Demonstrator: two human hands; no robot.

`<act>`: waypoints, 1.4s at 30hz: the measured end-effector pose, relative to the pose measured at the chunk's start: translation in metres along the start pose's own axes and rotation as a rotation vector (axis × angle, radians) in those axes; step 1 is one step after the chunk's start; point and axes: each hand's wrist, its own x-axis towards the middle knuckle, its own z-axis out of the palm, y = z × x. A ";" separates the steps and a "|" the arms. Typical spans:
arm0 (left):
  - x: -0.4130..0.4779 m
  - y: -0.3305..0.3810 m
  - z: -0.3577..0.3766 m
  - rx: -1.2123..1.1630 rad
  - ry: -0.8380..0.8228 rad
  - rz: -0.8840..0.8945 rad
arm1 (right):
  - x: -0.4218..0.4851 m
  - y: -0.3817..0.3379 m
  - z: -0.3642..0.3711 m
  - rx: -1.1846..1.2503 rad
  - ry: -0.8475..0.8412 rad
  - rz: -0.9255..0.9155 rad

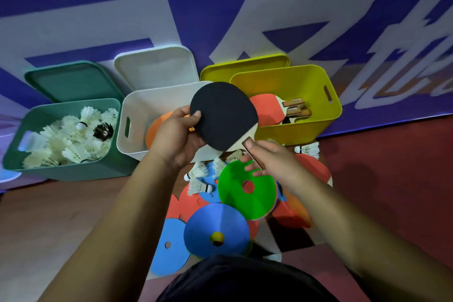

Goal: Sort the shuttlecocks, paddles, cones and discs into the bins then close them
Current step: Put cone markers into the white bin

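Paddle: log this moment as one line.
black paddle: held | left hand: grips blade | right hand: pinches handle | yellow bin: open, paddles inside

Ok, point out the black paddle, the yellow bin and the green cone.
black paddle (224,115), head view, middle of its rubber face
yellow bin (294,132), head view, front wall
green cone (232,193), head view, slope left of its hole

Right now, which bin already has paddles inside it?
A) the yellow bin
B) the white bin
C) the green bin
A: red paddles with wooden handles lie in the yellow bin, while the green bin holds only shuttlecocks.
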 end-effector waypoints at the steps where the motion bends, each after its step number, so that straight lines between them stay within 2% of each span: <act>1: 0.003 -0.001 0.003 -0.048 -0.005 -0.020 | 0.000 -0.005 -0.008 0.031 0.018 -0.009; 4: 0.011 -0.007 0.013 -0.148 -0.018 -0.060 | 0.007 -0.015 -0.036 0.315 0.107 -0.019; 6: 0.015 -0.013 0.021 -0.034 -0.030 -0.071 | 0.013 -0.021 -0.056 0.489 0.166 -0.051; 8: 0.016 -0.018 0.030 0.166 -0.025 -0.078 | 0.020 -0.028 -0.075 0.558 0.230 -0.090; 10: 0.016 -0.024 0.038 0.254 -0.005 -0.114 | 0.027 -0.036 -0.093 0.563 0.273 -0.134; 14: 0.015 -0.037 0.039 0.219 0.097 -0.214 | 0.044 -0.050 -0.117 0.478 0.411 -0.183; 18: 0.009 -0.050 0.019 0.224 0.221 -0.325 | 0.073 -0.054 -0.133 0.207 0.542 -0.157; 22: -0.002 -0.057 -0.003 0.134 0.330 -0.361 | 0.101 -0.050 -0.139 0.039 0.494 -0.097; 26: -0.018 -0.064 -0.013 0.124 0.382 -0.359 | 0.116 -0.048 -0.139 0.136 0.468 -0.007; 29: -0.028 -0.073 -0.015 0.082 0.423 -0.364 | 0.119 -0.044 -0.142 0.059 0.520 -0.054; 32: -0.036 -0.083 -0.013 0.054 0.407 -0.391 | 0.109 -0.039 -0.135 0.005 0.478 -0.108; 37: -0.040 -0.095 -0.013 0.023 0.372 -0.421 | 0.087 -0.020 -0.119 0.162 0.389 -0.162; 42: -0.037 -0.106 -0.014 0.111 0.415 -0.428 | 0.054 0.000 -0.089 -0.030 0.271 -0.215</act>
